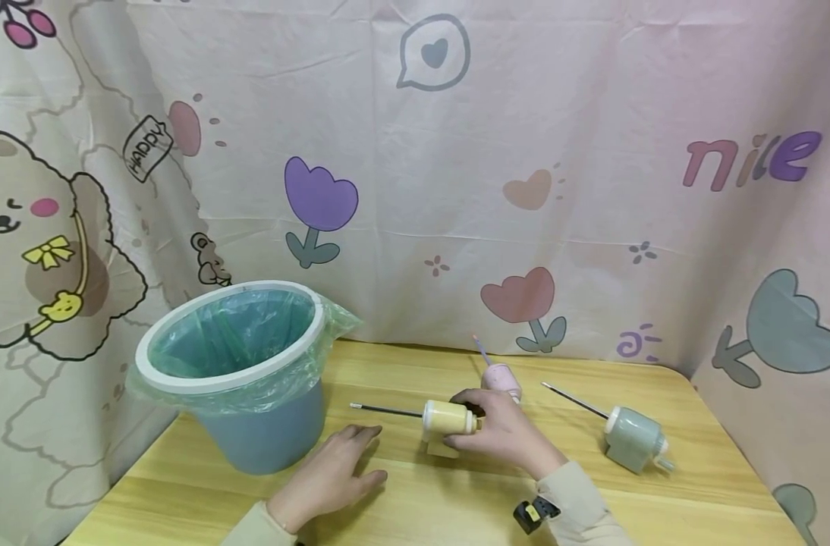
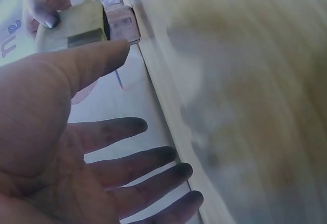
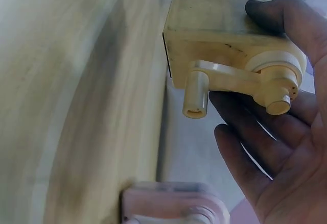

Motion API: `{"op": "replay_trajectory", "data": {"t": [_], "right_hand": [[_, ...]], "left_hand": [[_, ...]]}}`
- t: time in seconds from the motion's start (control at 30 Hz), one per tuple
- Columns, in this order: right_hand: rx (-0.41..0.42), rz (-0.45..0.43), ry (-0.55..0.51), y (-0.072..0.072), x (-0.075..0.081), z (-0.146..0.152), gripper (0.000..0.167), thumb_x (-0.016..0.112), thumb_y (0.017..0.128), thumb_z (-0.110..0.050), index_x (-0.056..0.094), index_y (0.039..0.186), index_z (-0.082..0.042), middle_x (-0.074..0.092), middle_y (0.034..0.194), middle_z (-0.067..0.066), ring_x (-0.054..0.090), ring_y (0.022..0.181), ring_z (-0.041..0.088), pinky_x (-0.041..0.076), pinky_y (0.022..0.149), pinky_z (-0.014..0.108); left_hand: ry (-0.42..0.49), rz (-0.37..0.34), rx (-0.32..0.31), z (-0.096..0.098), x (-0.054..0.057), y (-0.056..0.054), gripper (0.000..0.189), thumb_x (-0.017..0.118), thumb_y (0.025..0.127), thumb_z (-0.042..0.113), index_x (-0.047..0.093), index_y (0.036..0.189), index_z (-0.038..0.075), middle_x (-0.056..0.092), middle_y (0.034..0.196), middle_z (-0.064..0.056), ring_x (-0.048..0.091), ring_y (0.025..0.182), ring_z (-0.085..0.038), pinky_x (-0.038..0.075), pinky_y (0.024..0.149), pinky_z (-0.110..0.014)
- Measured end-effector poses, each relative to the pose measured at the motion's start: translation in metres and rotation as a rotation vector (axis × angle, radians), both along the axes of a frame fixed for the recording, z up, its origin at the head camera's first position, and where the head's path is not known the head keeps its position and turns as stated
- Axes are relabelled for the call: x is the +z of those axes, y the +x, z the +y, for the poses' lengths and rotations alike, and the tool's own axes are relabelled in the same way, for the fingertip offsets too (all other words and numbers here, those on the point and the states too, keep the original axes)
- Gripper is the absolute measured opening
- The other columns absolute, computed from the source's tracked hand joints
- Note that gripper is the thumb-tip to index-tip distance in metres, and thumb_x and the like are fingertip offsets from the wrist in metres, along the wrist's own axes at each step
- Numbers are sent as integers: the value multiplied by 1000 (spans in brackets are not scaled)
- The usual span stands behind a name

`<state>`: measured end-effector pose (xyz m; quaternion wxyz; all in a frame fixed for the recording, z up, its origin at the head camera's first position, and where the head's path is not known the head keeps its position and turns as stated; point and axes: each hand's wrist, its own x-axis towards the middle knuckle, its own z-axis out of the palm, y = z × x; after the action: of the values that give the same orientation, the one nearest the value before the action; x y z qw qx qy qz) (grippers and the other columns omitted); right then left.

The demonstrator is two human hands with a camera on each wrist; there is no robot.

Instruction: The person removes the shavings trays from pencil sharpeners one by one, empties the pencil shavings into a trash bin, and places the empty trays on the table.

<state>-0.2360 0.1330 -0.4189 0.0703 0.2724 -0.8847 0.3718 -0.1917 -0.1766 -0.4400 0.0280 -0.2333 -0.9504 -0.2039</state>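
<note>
Yellow sharpener [image 1: 446,418], a dark pencil [image 1: 389,411] projecting from it, pinched between thumb and fingers of the right hand [image 1: 502,434]; we judge it lifted slightly off the tabletop [image 1: 456,504]. Left hand [image 1: 331,474]: fingers spread, holding nothing. We expect a light, stiff, somewhat slippery plastic body; best gripped across its sides, clear of the crank [image 3: 227,75]. Outward, on wood grain: pink sharpener [image 1: 501,379], grey sharpener [image 1: 633,440], lined blue bin [image 1: 268,432]. Behind, we note a printed curtain [image 1: 401,280].

Left fingers [image 2: 133,169] spread apart, right fingers [image 3: 239,157] gripping
</note>
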Motion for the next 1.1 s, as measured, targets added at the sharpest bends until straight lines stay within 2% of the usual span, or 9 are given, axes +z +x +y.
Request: {"op": "replay_trajectory", "data": {"t": [0.23,0.37,0.47,0.57,0.73,0.87,1.1], "right_hand": [[-51,61,14,18,11,17,47,97,75,-35,77,112,-13,75,98,-7,63,84,1,58,76,24],[-86,48,14,31,16,28,48,96,75,-37,76,113,-14,73,96,-9,63,83,-1,58,75,24],[-112,54,14,40,19,35,49,96,76,-39,76,113,-15,73,95,-10,64,84,-1,58,75,23],[-124,69,9,49,22,42,48,96,77,-39,75,114,-16,72,96,-11,64,84,-2,58,75,23],[-156,103,-2,64,27,49,47,96,76,-39,76,114,-18,73,101,-12,63,86,-2,60,76,23],[-216,133,2,76,32,53,47,97,74,-39,76,113,-21,74,105,-15,63,88,-3,59,75,22],[-262,169,13,92,36,58,43,98,72,-37,74,107,-30,70,98,-25,62,86,-5,57,75,22]], "left_hand": [[63,-25,-39,7,7,-4,63,79,97,41,62,146,5,71,138,-18,72,120,-37,61,97,-58],[123,-58,-64,13,11,-5,59,77,100,39,63,146,6,70,142,-15,73,118,-35,61,97,-56],[163,-68,-91,17,13,-6,55,76,101,38,63,145,7,70,142,-13,74,114,-33,63,94,-50],[229,-79,-122,22,14,-6,51,76,101,38,65,142,8,72,138,-13,76,109,-34,65,90,-44],[359,-155,-144,30,17,-8,47,75,101,41,67,137,13,75,130,-13,78,104,-29,65,81,-33],[405,-182,-139,38,21,-8,45,75,100,44,68,136,17,78,123,-9,77,102,-18,61,77,-24],[477,-196,-171,52,26,-3,40,77,100,39,70,134,19,80,116,0,76,100,-9,60,74,-23]]}}
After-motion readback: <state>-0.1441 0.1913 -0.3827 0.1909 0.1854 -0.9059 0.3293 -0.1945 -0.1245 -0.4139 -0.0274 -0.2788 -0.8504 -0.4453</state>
